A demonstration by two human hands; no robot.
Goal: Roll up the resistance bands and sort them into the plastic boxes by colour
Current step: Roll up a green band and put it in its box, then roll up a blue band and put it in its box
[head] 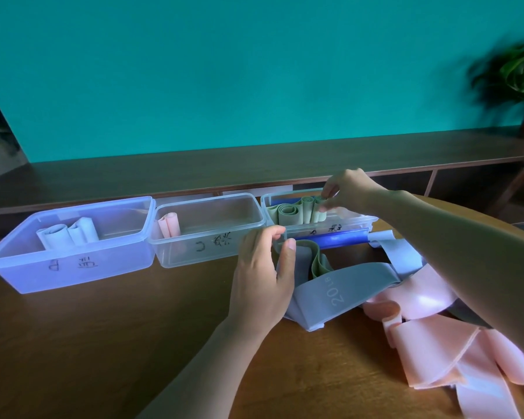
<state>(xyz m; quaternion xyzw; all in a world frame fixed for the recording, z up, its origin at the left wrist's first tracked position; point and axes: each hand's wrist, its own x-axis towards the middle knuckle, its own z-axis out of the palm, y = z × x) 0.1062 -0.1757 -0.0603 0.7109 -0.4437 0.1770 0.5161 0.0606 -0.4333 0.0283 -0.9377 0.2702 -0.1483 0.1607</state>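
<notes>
The right hand (344, 189) pinches the top of a rolled green band (319, 208) between thumb and fingertips, holding it on end inside the right-hand box (357, 220). Its fingers are drawn close together on the roll's upper rim. Just left of it in that box stand more green rolls (289, 213), also on end, with a blue band (280, 201) lying behind them against the far wall.

The left hand (262, 276) is in front of that box, fingers curled and thumb set against the box's near left corner; whether it also grips the loose green band (319, 261) beneath it cannot be told. That band trails flat and looped on the table (103, 343), running right from the hand.

The bands look thin, light and limp, with a rubbery surface that probably clings rather than slips. A roll will likely spring open if released loosely, so it is best held across its end or squeezed round its middle. The held roll's long axis stands upright, open spiral end upward.

To the left of the right-hand box sit the middle box (206, 237), holding a pink roll (170, 225), and the far-left box (73, 261) with pale rolls (67, 235). In front and right of the right-hand box lie a grey band (330, 297) and pink bands (436, 343), unrolled.
</notes>
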